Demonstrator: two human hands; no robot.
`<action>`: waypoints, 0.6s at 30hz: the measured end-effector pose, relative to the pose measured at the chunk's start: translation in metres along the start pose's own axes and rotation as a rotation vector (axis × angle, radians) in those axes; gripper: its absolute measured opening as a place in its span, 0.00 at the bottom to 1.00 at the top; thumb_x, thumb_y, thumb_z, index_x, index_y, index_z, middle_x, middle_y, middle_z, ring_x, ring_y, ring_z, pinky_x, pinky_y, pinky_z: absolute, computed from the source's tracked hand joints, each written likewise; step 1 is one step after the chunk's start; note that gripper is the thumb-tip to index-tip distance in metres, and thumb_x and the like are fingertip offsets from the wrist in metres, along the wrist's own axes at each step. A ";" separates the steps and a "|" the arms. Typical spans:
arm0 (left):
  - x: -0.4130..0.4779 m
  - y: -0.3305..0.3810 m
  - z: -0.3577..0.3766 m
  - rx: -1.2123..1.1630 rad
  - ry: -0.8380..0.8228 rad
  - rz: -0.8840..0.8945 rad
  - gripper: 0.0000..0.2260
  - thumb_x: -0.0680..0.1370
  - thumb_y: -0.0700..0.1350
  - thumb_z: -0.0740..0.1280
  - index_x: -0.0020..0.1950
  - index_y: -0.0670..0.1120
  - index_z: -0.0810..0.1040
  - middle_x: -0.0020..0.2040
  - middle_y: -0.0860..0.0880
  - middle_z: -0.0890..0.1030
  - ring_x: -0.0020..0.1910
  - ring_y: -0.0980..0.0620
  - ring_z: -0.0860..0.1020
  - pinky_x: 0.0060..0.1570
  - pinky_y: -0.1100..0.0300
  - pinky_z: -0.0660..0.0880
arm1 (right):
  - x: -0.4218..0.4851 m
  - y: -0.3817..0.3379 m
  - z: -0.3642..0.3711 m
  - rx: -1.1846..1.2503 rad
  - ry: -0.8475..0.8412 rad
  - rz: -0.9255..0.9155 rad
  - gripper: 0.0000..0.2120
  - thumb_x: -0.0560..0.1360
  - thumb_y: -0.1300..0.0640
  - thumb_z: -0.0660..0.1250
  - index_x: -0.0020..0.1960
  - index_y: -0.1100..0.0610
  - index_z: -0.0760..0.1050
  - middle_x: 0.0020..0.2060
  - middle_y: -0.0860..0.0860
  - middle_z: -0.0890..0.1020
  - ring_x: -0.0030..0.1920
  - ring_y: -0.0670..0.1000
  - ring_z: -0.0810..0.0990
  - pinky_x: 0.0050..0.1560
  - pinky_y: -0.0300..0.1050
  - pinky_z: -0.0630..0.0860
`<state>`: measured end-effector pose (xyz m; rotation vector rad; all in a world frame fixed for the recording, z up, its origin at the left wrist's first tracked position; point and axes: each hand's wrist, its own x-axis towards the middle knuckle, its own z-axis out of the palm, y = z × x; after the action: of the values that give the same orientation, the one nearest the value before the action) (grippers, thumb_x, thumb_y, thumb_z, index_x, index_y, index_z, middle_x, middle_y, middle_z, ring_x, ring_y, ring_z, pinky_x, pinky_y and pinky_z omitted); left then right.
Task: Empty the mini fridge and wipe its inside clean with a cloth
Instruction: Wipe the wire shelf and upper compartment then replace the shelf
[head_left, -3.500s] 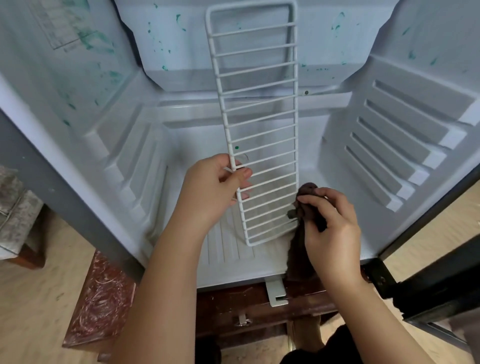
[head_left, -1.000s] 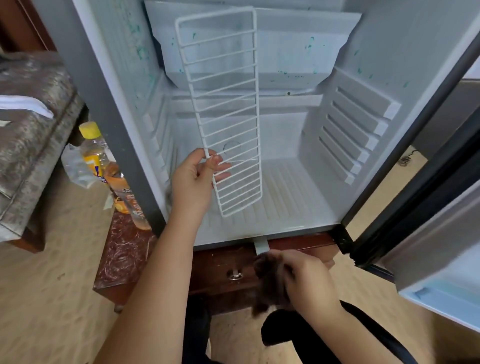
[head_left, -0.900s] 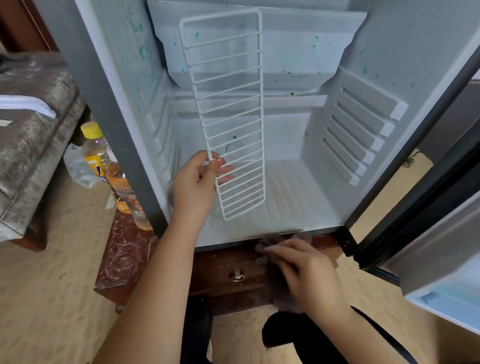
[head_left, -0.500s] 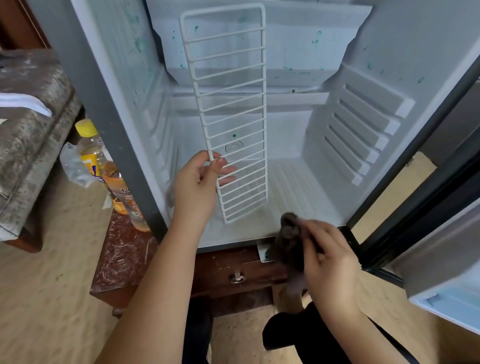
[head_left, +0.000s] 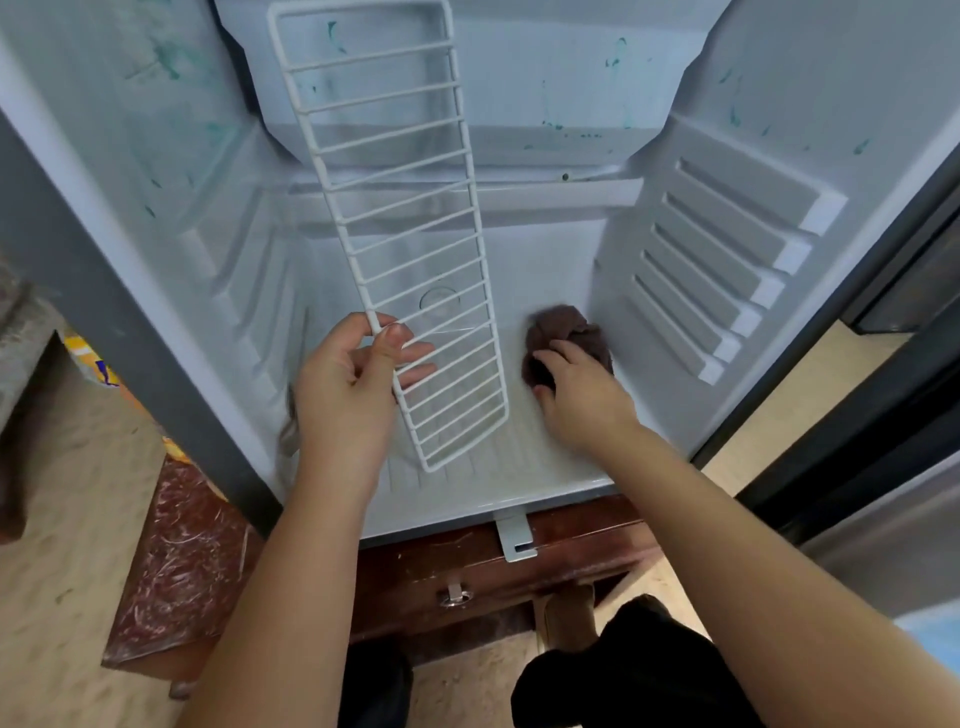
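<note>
The open mini fridge (head_left: 727, 244) fills the view, its white walls flecked with green stains. My left hand (head_left: 348, 395) grips the left rail of a white wire shelf (head_left: 400, 218), which stands on end inside the fridge with its lower edge near the floor. My right hand (head_left: 576, 395) reaches deep into the compartment and holds a bunched dark brown cloth (head_left: 566, 332) against the fridge floor near the right wall. No food or bottles are inside the fridge.
The fridge stands on a dark wooden cabinet (head_left: 467, 571) with a metal drawer pull. Its open door (head_left: 893, 467) is at the right. A yellow-labelled item (head_left: 93, 364) shows past the fridge's left edge. Sandy floor lies around, and my dark-clothed legs are below.
My right hand lifted the cloth from below the fridge's front edge up into the compartment, onto the floor at the right. The view moved closer. My left hand kept hold of the shelf.
</note>
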<state>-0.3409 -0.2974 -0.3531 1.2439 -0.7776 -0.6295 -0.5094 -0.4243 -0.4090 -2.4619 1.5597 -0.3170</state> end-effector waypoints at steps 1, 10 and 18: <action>0.001 -0.001 0.001 -0.004 -0.006 -0.007 0.08 0.82 0.39 0.60 0.45 0.46 0.75 0.49 0.37 0.82 0.45 0.47 0.84 0.45 0.58 0.81 | 0.014 0.001 -0.001 -0.035 0.044 -0.012 0.22 0.80 0.54 0.58 0.73 0.52 0.63 0.73 0.53 0.62 0.72 0.56 0.60 0.67 0.51 0.63; 0.008 0.000 0.002 -0.023 -0.027 -0.035 0.08 0.82 0.39 0.60 0.45 0.46 0.75 0.48 0.37 0.82 0.45 0.45 0.84 0.40 0.61 0.79 | 0.043 0.028 0.010 -0.118 0.056 -0.008 0.18 0.82 0.53 0.55 0.70 0.53 0.68 0.76 0.52 0.59 0.74 0.56 0.58 0.71 0.46 0.58; -0.002 0.002 -0.002 -0.020 -0.053 -0.035 0.08 0.82 0.39 0.60 0.45 0.47 0.75 0.48 0.38 0.82 0.45 0.47 0.84 0.45 0.58 0.81 | -0.048 0.030 0.006 -0.006 0.172 0.115 0.15 0.78 0.60 0.62 0.64 0.54 0.76 0.70 0.52 0.71 0.68 0.57 0.69 0.67 0.47 0.66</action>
<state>-0.3405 -0.2947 -0.3512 1.2286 -0.7936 -0.6996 -0.5533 -0.3924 -0.4268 -2.3918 1.7638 -0.5169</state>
